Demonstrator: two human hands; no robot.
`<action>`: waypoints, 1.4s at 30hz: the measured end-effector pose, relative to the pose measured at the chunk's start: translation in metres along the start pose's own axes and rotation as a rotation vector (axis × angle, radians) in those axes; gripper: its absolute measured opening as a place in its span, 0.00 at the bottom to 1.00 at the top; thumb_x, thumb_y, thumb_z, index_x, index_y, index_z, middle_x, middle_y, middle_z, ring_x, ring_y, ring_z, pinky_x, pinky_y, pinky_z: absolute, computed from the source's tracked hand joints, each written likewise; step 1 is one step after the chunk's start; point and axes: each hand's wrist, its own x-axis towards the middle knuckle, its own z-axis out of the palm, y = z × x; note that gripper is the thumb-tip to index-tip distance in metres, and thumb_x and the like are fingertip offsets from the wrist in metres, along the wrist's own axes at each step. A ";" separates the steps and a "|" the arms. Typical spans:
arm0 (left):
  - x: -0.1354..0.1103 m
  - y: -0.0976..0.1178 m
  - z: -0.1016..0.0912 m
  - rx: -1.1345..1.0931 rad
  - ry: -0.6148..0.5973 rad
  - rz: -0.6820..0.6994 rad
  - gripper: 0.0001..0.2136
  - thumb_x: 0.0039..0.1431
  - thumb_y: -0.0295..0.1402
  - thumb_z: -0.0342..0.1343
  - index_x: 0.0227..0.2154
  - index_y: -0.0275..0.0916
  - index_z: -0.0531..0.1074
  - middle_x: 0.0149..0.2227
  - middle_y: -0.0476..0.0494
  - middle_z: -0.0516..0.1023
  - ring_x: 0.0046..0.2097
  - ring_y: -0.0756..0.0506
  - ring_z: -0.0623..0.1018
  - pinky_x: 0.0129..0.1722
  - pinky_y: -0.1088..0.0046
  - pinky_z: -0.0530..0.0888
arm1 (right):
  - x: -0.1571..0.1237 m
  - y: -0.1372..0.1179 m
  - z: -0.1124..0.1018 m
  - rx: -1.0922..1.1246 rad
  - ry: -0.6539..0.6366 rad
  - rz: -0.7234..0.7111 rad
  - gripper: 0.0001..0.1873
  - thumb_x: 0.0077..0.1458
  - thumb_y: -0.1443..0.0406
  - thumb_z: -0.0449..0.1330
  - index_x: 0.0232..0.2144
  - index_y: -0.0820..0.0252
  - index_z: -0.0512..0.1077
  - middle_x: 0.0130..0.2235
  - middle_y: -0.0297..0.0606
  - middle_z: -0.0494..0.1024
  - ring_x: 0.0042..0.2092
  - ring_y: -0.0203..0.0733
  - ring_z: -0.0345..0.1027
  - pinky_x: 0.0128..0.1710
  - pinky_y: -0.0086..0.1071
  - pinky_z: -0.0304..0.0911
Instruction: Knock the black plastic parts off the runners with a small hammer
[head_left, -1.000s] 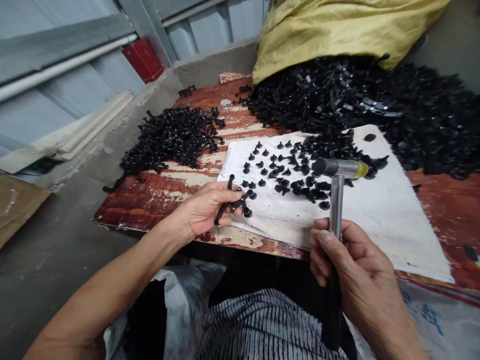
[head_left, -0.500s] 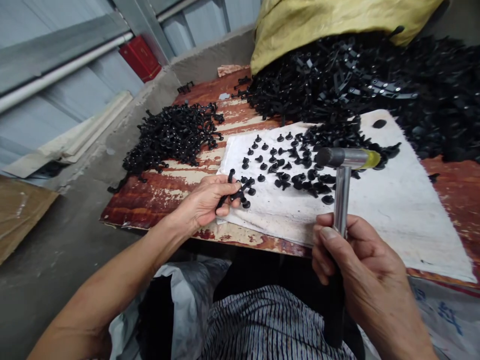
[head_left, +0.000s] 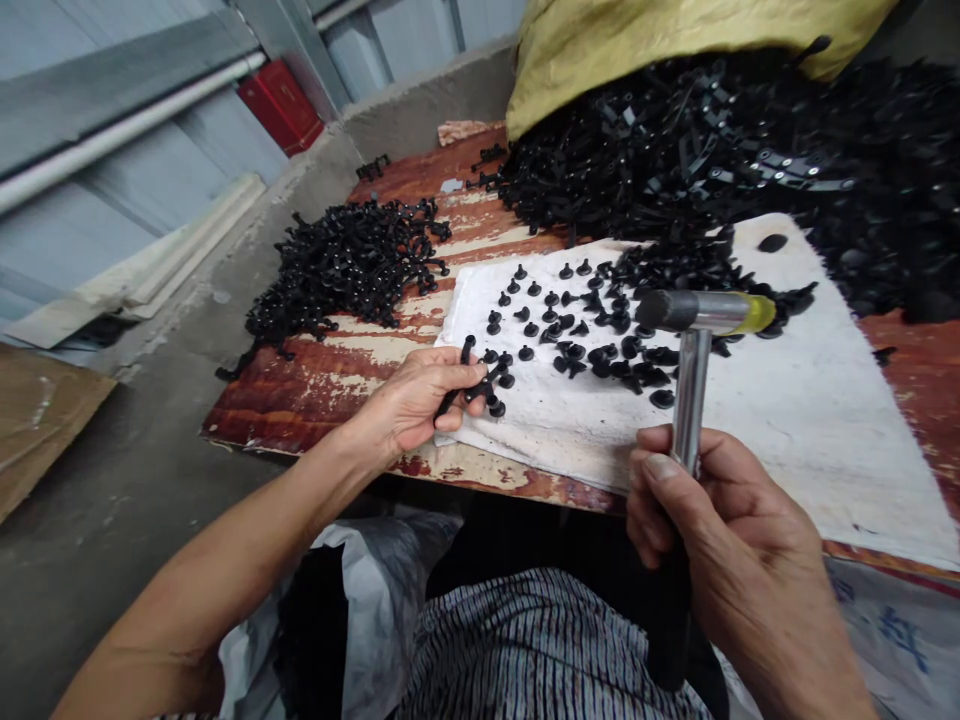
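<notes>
My left hand [head_left: 416, 400] is closed on a small black plastic part [head_left: 469, 385], holding it at the near left edge of a white cloth [head_left: 765, 420]. My right hand [head_left: 720, 540] grips the handle of a metal hammer [head_left: 694, 330] with a black and a yellow face, its head raised above the cloth. Several small black caps [head_left: 570, 330] lie scattered on the cloth just beyond the held part.
A worn red wooden board [head_left: 315, 385] carries the cloth. A heap of black parts [head_left: 349, 265] lies at its left, a larger heap [head_left: 750, 160] spills from a yellow sack [head_left: 675, 40] at the back. A red box [head_left: 281, 100] stands by the wall.
The hands and hammer have barely moved; the view has shifted slightly, and the hammer head sits a little higher and further right.
</notes>
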 end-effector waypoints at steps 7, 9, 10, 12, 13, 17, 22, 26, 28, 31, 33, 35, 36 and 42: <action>0.000 0.000 0.000 0.009 0.011 0.000 0.10 0.55 0.18 0.54 0.21 0.31 0.70 0.16 0.44 0.69 0.15 0.54 0.67 0.09 0.86 0.52 | 0.000 -0.001 0.000 -0.026 0.004 0.003 0.13 0.57 0.55 0.65 0.37 0.56 0.71 0.16 0.24 0.66 0.16 0.31 0.59 0.12 0.21 0.58; 0.001 0.000 0.000 0.011 0.012 0.001 0.10 0.56 0.18 0.53 0.20 0.31 0.70 0.16 0.45 0.69 0.15 0.54 0.67 0.09 0.86 0.52 | 0.001 0.000 0.000 -0.027 0.003 0.003 0.13 0.57 0.55 0.64 0.37 0.56 0.71 0.16 0.24 0.67 0.16 0.31 0.59 0.13 0.21 0.58; 0.001 0.001 0.000 0.012 0.013 0.001 0.11 0.56 0.17 0.53 0.20 0.31 0.70 0.16 0.45 0.69 0.15 0.54 0.67 0.09 0.86 0.52 | 0.001 0.000 -0.001 -0.029 0.002 0.005 0.13 0.57 0.55 0.64 0.38 0.56 0.71 0.16 0.24 0.67 0.16 0.31 0.59 0.13 0.21 0.58; 0.000 0.001 0.000 0.015 0.016 -0.004 0.11 0.56 0.17 0.53 0.20 0.31 0.70 0.16 0.45 0.69 0.15 0.54 0.67 0.08 0.86 0.52 | 0.001 0.001 -0.001 -0.035 0.001 0.007 0.13 0.57 0.55 0.64 0.37 0.56 0.70 0.15 0.24 0.66 0.15 0.31 0.59 0.12 0.21 0.57; 0.000 0.002 0.000 0.017 0.018 -0.006 0.11 0.56 0.17 0.53 0.19 0.31 0.70 0.16 0.45 0.68 0.15 0.54 0.67 0.08 0.86 0.52 | 0.001 0.001 -0.001 -0.036 0.001 0.005 0.13 0.57 0.55 0.64 0.37 0.56 0.70 0.15 0.24 0.66 0.15 0.31 0.59 0.12 0.21 0.57; 0.000 0.003 0.001 0.018 0.031 -0.008 0.11 0.55 0.16 0.53 0.19 0.31 0.70 0.16 0.45 0.68 0.15 0.53 0.68 0.08 0.86 0.52 | 0.001 -0.001 0.001 -0.042 -0.002 -0.002 0.13 0.57 0.55 0.64 0.38 0.57 0.70 0.16 0.24 0.66 0.15 0.31 0.59 0.12 0.22 0.57; 0.000 0.003 0.001 0.013 0.027 -0.021 0.10 0.54 0.17 0.55 0.20 0.31 0.70 0.16 0.45 0.69 0.15 0.53 0.68 0.08 0.86 0.52 | 0.002 -0.004 0.002 -0.055 -0.010 0.002 0.13 0.57 0.55 0.64 0.37 0.56 0.70 0.15 0.24 0.66 0.15 0.32 0.58 0.12 0.23 0.57; 0.001 0.004 0.001 0.016 0.026 -0.034 0.09 0.53 0.17 0.56 0.21 0.31 0.70 0.17 0.45 0.69 0.15 0.53 0.68 0.09 0.86 0.52 | 0.002 -0.003 0.001 -0.062 -0.008 -0.002 0.13 0.57 0.55 0.63 0.38 0.56 0.70 0.16 0.25 0.67 0.16 0.32 0.59 0.13 0.23 0.56; 0.001 0.004 0.001 0.014 0.027 -0.036 0.09 0.54 0.17 0.56 0.21 0.31 0.70 0.16 0.45 0.69 0.15 0.53 0.68 0.09 0.86 0.52 | 0.002 -0.002 0.001 -0.063 -0.007 0.000 0.13 0.58 0.55 0.63 0.38 0.56 0.70 0.16 0.25 0.67 0.16 0.32 0.59 0.13 0.23 0.56; 0.000 0.004 0.001 0.005 0.025 -0.039 0.09 0.54 0.17 0.56 0.21 0.31 0.70 0.16 0.45 0.69 0.15 0.53 0.68 0.09 0.86 0.52 | 0.001 -0.002 0.001 -0.068 -0.009 0.006 0.12 0.58 0.55 0.63 0.38 0.56 0.70 0.16 0.25 0.66 0.16 0.32 0.58 0.13 0.22 0.56; 0.000 0.003 0.001 0.003 0.023 -0.042 0.09 0.54 0.17 0.55 0.21 0.31 0.70 0.15 0.45 0.69 0.15 0.53 0.68 0.09 0.87 0.52 | 0.002 -0.002 0.001 -0.072 -0.011 0.001 0.12 0.58 0.55 0.63 0.38 0.56 0.70 0.16 0.25 0.66 0.16 0.32 0.59 0.13 0.22 0.56; 0.000 0.003 0.001 0.005 0.022 -0.040 0.09 0.55 0.17 0.55 0.21 0.31 0.70 0.15 0.45 0.69 0.15 0.54 0.68 0.09 0.87 0.53 | 0.002 -0.002 0.001 -0.074 -0.009 -0.004 0.12 0.58 0.55 0.63 0.38 0.56 0.70 0.16 0.25 0.66 0.16 0.32 0.59 0.13 0.22 0.56; 0.000 0.003 0.001 0.007 0.021 -0.038 0.09 0.55 0.17 0.55 0.21 0.31 0.70 0.15 0.45 0.69 0.15 0.54 0.68 0.09 0.87 0.53 | 0.002 -0.002 0.001 -0.077 -0.009 -0.005 0.12 0.58 0.55 0.63 0.38 0.56 0.70 0.16 0.25 0.66 0.16 0.32 0.59 0.13 0.23 0.56; -0.001 0.003 0.002 0.020 0.023 -0.031 0.10 0.56 0.17 0.55 0.21 0.32 0.69 0.14 0.46 0.68 0.15 0.54 0.69 0.09 0.87 0.53 | 0.001 -0.003 0.001 -0.094 -0.005 -0.016 0.12 0.58 0.55 0.63 0.37 0.56 0.70 0.15 0.25 0.66 0.16 0.33 0.58 0.13 0.23 0.55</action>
